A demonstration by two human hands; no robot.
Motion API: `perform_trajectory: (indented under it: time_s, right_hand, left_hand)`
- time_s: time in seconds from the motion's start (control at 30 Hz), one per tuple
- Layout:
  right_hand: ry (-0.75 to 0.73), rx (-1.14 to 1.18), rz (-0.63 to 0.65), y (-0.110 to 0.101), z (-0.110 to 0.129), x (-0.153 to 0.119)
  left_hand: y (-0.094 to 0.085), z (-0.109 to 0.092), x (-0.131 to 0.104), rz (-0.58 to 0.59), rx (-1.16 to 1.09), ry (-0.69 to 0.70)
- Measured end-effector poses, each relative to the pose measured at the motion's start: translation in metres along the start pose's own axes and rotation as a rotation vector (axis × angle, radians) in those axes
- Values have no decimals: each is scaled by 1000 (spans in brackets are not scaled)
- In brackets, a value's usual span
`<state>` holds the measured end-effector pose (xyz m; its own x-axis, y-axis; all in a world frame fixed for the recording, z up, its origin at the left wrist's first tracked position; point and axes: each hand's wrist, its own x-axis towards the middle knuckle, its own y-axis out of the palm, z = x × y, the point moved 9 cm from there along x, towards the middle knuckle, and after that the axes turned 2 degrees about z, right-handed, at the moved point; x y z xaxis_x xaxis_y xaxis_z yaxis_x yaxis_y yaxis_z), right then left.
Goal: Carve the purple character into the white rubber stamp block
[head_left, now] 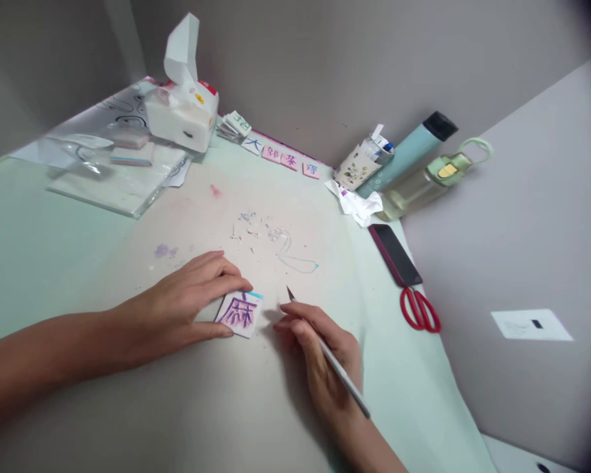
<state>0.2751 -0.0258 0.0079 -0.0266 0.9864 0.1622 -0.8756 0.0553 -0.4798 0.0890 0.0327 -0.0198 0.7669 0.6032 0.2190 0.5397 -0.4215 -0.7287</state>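
Note:
My left hand (197,292) grips a small white square carving block (241,316) between thumb and fingers, flat on the mat. The block bears a purple character, with purple smears around it and a light blue strip along its top edge. My right hand (320,355) is closed around a slim silver craft knife (342,373). Its dark pointed tip is up and to the right of the block, apart from it. Small shavings (253,230) and a thin curled strip (298,263) lie beyond my hands.
At the back stand a tissue pack (182,115), character blocks (288,160) in a row, a pen cup (359,164) and two bottles (404,151) (418,187). A crumpled tissue (357,205), phone (394,255) and red-handled scissors (420,310) lie right; plastic-wrapped sheets (123,184) lie left.

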Motion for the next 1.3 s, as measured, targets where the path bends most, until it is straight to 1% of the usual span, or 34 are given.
perform_trajectory:
  time_s: [0.07, 0.13, 0.2, 0.27, 0.33, 0.4, 0.5, 0.57, 0.63, 0.7, 0.8, 0.9, 1.0, 1.17, 1.3]
  right_hand:
    - [180, 189, 9, 4, -9, 4]
    - [298, 296, 36, 11, -12, 8]
    - [373, 421, 88, 22, -11, 11]
    - [410, 528, 117, 32, -9, 13]
    - [412, 576, 111, 37, -7, 15]
    - [387, 587, 76, 38, -5, 18]
    - [358, 592, 10, 37, -3, 20]
    - [352, 589, -18, 37, -2, 21]
    - [343, 570, -22, 40, 0, 21]
    - [324, 543, -22, 43, 3, 21]
    - [323, 534, -28, 47, 6, 20]
    - [388, 555, -46, 47, 6, 18]
    - [414, 573, -57, 46, 6, 17]
    - [404, 581, -63, 47, 6, 16]
    - [408, 568, -56, 48, 5, 15]
  left_hand:
    - [-3, -3, 0, -35, 17, 10]
    - [-7, -7, -1, -74, 34, 23]
    - [-12, -10, -3, -134, 54, 28]
    - [-16, -11, -4, -184, 73, 18]
    - [-17, -10, -4, -201, 80, -3]
    - [-20, -12, -4, -212, 93, -12]
    - [-32, -20, -6, -312, 128, -26]
    - [-37, -28, -7, -362, 83, -11]
    - [-35, -36, -6, -347, -7, 35]
    - [-32, -39, -4, -321, -66, 60]
    - [-30, -33, -3, -321, -107, 41]
    - [-30, -26, -2, -322, -135, 4]
    - [-32, -25, -2, -326, -119, -5]
    - [-31, -34, -4, -347, -40, 79]
    - [-27, -35, -6, -308, 21, 81]
